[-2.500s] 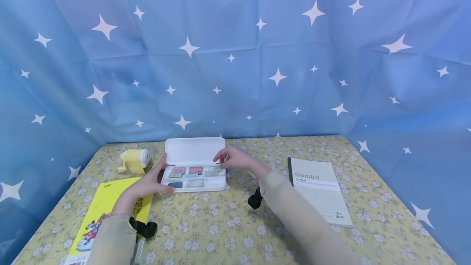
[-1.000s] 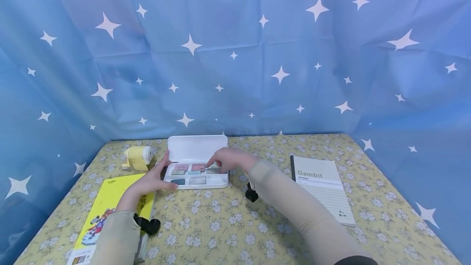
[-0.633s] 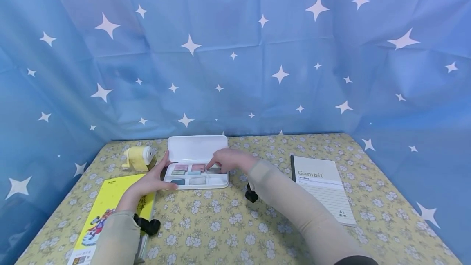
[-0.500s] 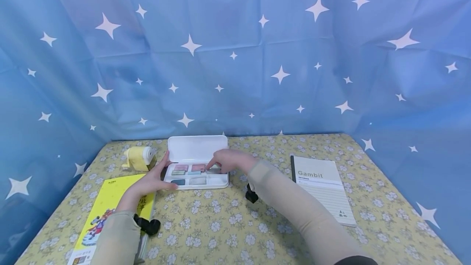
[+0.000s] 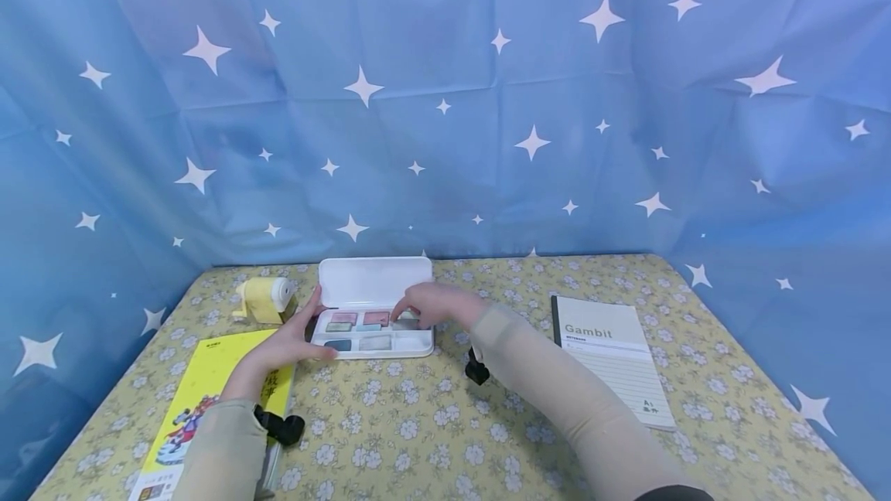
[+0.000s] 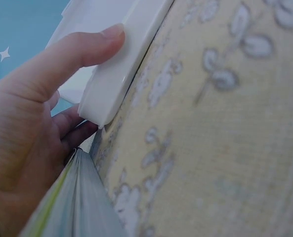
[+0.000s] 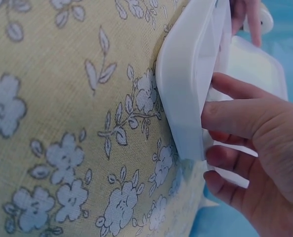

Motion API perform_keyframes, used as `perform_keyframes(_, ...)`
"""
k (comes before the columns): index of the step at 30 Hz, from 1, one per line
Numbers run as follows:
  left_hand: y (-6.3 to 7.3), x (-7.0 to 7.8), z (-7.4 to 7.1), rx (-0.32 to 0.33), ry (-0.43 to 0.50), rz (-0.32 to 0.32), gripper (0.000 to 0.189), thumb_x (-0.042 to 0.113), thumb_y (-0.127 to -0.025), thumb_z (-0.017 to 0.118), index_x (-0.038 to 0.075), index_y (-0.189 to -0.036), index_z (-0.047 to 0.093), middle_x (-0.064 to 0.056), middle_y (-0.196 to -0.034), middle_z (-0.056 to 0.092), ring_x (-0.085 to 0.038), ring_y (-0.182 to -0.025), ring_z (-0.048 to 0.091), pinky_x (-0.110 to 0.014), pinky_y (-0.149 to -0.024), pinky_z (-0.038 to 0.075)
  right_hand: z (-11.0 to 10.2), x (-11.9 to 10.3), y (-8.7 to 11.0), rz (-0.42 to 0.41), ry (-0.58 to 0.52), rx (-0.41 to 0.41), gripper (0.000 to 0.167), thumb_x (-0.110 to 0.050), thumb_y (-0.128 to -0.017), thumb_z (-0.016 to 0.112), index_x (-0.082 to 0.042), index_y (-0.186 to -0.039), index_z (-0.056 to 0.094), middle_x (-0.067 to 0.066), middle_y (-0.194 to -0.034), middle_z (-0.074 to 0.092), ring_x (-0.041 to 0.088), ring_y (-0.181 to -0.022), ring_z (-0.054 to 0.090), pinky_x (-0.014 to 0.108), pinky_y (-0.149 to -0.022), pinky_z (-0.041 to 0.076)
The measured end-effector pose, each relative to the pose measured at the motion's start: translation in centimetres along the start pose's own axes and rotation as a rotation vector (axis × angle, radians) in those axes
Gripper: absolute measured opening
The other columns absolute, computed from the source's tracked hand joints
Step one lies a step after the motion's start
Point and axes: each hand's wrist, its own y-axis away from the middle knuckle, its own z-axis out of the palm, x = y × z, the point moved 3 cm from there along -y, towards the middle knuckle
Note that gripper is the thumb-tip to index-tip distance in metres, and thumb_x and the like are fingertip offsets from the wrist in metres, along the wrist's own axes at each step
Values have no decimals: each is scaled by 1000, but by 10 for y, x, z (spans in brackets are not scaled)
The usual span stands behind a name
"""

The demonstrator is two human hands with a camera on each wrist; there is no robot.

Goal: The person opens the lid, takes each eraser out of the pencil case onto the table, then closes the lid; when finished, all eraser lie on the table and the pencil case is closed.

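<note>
On the table lies an open white case [image 5: 413, 342], its lid tilted back, with small flat blocks in its compartments. Among them are a pink block [image 5: 377, 317], a dark grey-blue block [image 5: 339, 345] and a pale block [image 5: 376, 342]. My left hand [image 5: 288, 342] grips the case's left end; the left wrist view shows the thumb over the white wall [image 6: 109, 86] and fingers behind. My right hand [image 5: 437, 302] reaches into the back right compartment, index finger pointing down. In the right wrist view the right hand's [image 7: 274, 143] fingertips go behind the case wall, hiding what they touch.
A yellow pencil sharpener [image 5: 267, 299] stands left of the case. A yellow book [image 5: 212, 377] lies under the left forearm. A notebook [image 5: 612, 354] is at the right on the flowered tablecloth [image 5: 411, 424]. A blue starry curtain [image 5: 445, 130] hangs behind.
Since the earliest frame, my right hand has moved lower and further into the case's back right compartment; lately it has barely moved. The left hand keeps its grip on the left end.
</note>
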Motion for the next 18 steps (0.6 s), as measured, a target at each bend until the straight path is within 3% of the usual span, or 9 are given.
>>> perform_keyframes(9, -1, -3, 1, 3, -8, -7, 122, 20, -80, 81, 18, -154, -16, -22, -150, 30, -39, -133, 35, -54, -106, 26, -3, 5, 5, -4, -117, 23, 55, 4, -86, 62, -25, -132, 61, -1, -71, 49, 10, -58, 34, 25, -59, 33)
perform_keyframes(18, 0, 1, 0, -4, 8, -7, 123, 20, -80, 81, 18, -154, -17, -24, -151, 27, -40, -133, 34, -56, -105, 25, -12, 6, 17, 6, -170, 51, 50, -3, -90, 65, -23, -135, 57, -7, -99, 58, 12, -80, 51, 28, -67, 41)
